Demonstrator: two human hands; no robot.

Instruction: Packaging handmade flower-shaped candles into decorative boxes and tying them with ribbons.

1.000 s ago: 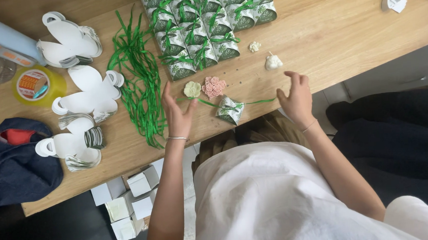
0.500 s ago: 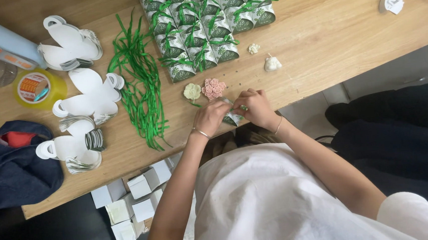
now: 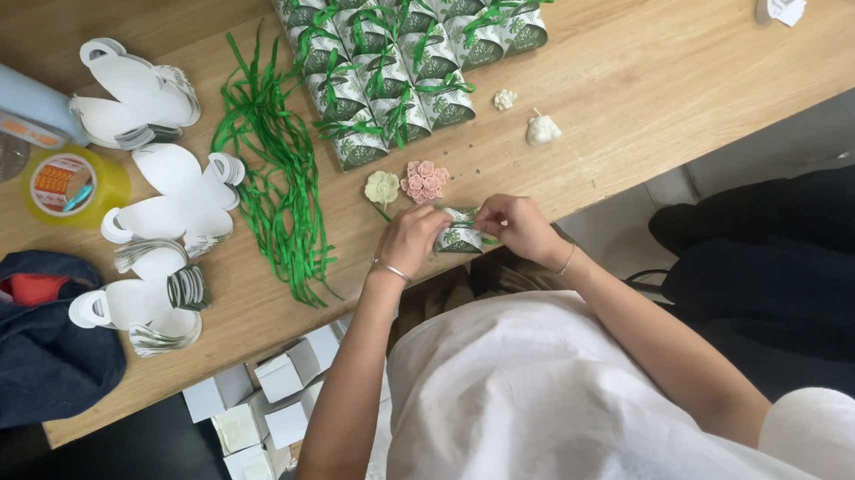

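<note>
My left hand (image 3: 410, 238) and my right hand (image 3: 517, 226) both grip a small green-and-white patterned gift box (image 3: 461, 236) at the near edge of the wooden table (image 3: 637, 75). A thin green ribbon runs around the box under my fingers. Just beyond the box lie a pale cream flower ornament (image 3: 382, 186) and a pink flower ornament (image 3: 424, 181). Further back stands a block of several finished boxes tied with green ribbon (image 3: 404, 51).
A pile of loose green ribbons (image 3: 278, 180) lies left of my hands. Stacks of flat white box blanks (image 3: 157, 179) sit further left, beside a yellow tape roll (image 3: 68, 185) and a dark blue bag (image 3: 23, 338). Small white cubes (image 3: 259, 412) lie below the table edge.
My hands, spread flat on the table either side of the small box a second ago, have come together and now hold the box between them.
</note>
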